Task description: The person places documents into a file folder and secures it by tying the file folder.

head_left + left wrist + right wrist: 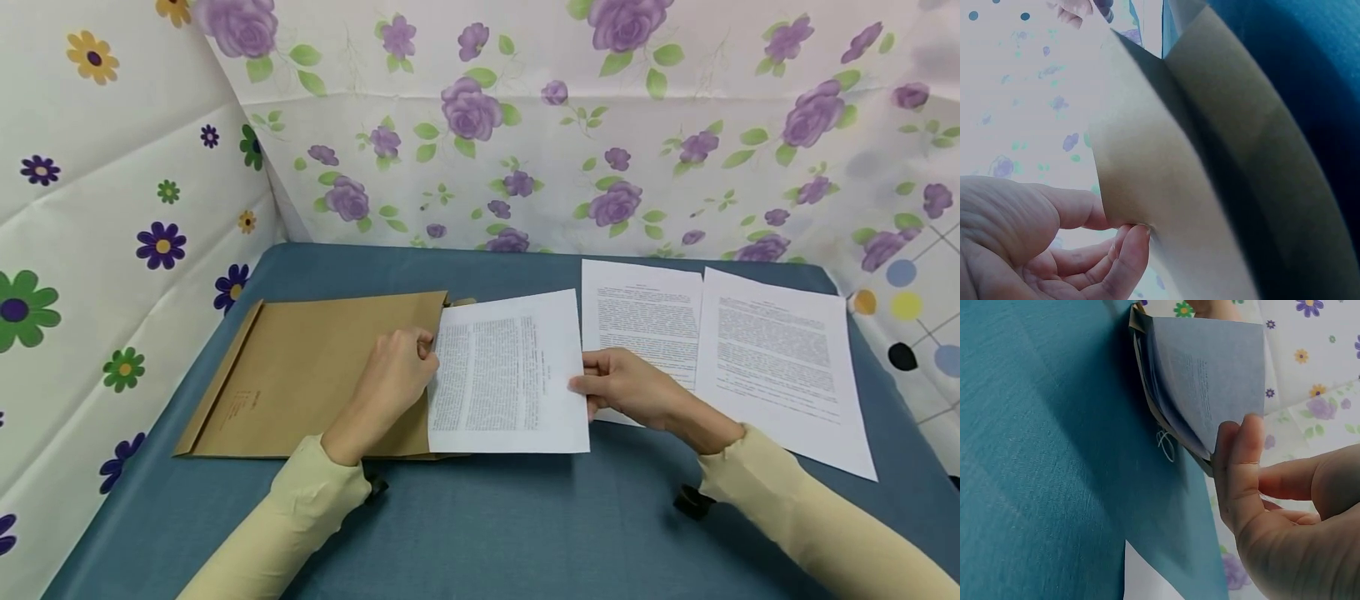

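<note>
A brown paper envelope (322, 367) lies on its broad side with its mouth to the right. My left hand (397, 367) pinches the edge of that mouth between thumb and fingers; the left wrist view shows the lifted brown paper (1141, 156) in its grip. Sticking out of the mouth is a white printed sheet (506, 375), its text turned sideways. My right hand (626, 385) pinches this sheet by its right edge, thumb on top. In the right wrist view the sheet (1210, 369) reaches back into the envelope, where more paper layers show.
Two printed pages (780, 358) lie side by side at the right; the sheet and my right hand partly cover the left one. A blue cloth (540, 525) covers the table. Beneath the envelope's mouth hangs a white string loop (1166, 447). Flowered curtains (525, 125) stand behind.
</note>
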`<state>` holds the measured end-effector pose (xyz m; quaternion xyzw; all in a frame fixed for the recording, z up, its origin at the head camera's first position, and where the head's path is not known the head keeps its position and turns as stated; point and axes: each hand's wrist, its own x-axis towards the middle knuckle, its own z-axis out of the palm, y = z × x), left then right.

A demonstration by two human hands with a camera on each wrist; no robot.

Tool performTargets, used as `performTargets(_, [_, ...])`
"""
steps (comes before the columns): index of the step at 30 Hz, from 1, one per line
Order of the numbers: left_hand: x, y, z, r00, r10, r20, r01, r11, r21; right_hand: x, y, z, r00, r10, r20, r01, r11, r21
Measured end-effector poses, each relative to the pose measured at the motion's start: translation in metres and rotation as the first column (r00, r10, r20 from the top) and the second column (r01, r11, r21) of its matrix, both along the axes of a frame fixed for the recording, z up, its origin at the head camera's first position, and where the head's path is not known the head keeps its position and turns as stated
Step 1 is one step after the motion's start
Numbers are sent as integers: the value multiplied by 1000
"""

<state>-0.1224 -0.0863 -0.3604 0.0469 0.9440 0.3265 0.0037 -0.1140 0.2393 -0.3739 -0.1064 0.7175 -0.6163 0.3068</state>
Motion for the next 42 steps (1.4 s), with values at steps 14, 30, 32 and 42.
performTargets(14, [0, 0, 1, 1000, -2, -6, 2, 1000, -6, -9, -4, -5, 999, -26, 24, 26, 1000, 1])
performTargets(30, [0, 1, 1, 1000, -2, -3, 2, 1000, -11, -16, -42, -12, 992, -125, 32, 124, 992, 29])
performTargets(32, [0, 0, 1, 1000, -3, -5, 3, 1000, -11, -16, -46, -13, 991, -130, 33, 129, 991, 31])
performTargets(42, [1, 0, 2, 1000, -5, 1, 5, 1000, -9, -18, -67, -17, 993, -120, 22, 118, 991, 58])
